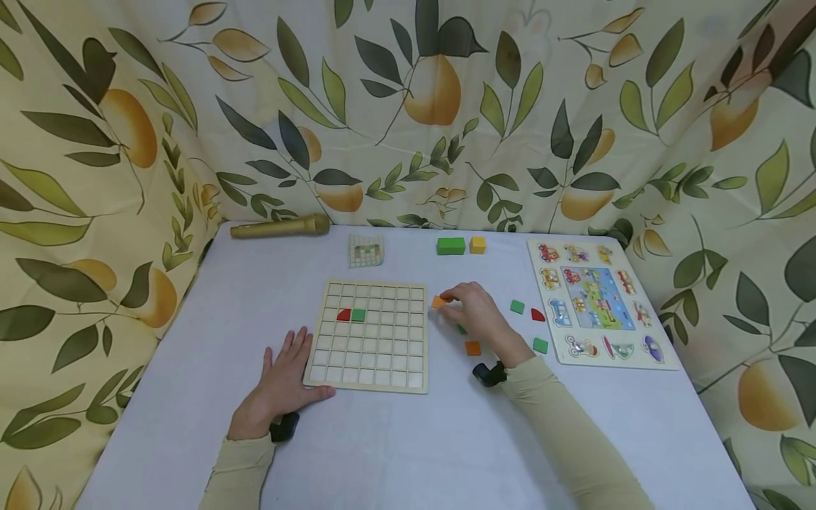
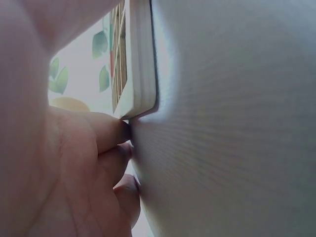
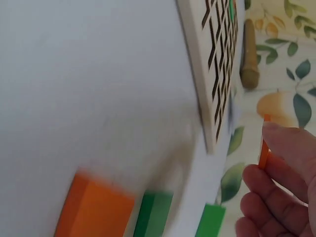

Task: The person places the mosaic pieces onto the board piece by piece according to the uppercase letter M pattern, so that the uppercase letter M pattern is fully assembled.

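A wooden grid board (image 1: 375, 386) lies mid-table, with a red quarter-round tile (image 1: 344, 315) and a green square tile (image 1: 359, 316) side by side in its cells. My left hand (image 1: 285, 379) rests with spread fingers at the board's lower left edge; its fingertips meet the tabletop there in the left wrist view. Thumb and fingers of my right hand (image 1: 478, 316) pinch an orange tile (image 3: 264, 143) just past the board's right edge. Below that hand lie another orange tile (image 1: 472, 348) and a green tile (image 1: 462, 329), partly hidden by the hand.
Right of my right hand are green tiles (image 1: 517, 307) and a red quarter-round tile (image 1: 538, 314). A picture puzzle board (image 1: 554, 350) lies far right. At the back are a green block (image 1: 450, 246), a yellow block (image 1: 477, 245), a small pattern card (image 1: 366, 251) and a gold-coloured tube (image 1: 280, 227).
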A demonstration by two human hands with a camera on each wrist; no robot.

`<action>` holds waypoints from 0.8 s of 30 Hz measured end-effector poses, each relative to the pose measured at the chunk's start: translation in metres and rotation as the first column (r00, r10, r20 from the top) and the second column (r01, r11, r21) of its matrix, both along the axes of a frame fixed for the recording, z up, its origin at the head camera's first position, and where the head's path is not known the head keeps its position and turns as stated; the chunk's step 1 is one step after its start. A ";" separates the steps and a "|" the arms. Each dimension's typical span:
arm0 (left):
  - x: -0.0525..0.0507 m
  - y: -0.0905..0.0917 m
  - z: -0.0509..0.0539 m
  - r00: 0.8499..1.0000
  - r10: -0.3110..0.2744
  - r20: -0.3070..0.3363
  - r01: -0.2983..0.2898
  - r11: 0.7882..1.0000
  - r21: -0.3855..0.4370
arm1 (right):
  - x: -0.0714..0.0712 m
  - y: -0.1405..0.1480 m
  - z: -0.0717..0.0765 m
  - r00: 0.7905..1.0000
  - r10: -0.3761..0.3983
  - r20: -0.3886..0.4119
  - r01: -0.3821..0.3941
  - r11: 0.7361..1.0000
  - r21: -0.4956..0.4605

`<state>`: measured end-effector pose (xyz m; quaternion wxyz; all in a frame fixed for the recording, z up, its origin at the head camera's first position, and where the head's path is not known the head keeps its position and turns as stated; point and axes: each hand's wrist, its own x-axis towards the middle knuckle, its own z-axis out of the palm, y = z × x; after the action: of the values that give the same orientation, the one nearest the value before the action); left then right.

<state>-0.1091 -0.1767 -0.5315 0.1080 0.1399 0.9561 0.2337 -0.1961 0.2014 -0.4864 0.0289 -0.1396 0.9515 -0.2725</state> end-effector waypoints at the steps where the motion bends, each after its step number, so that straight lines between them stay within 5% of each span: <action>1: 0.000 0.000 0.000 1.000 0.000 0.002 0.000 1.000 0.001 | 0.000 -0.006 0.000 1.000 0.020 -0.013 -0.020 1.000 0.005; 24: 0.000 0.001 -0.002 1.000 0.005 0.012 -0.005 1.000 0.004 | -0.014 -0.090 -0.010 0.977 0.211 0.000 -0.211 0.977 -0.005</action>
<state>-0.1093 -0.1761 -0.5333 0.1129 0.1361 0.9554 0.2366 -0.2102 0.1113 -0.4966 0.0574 -0.2401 0.9305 -0.2705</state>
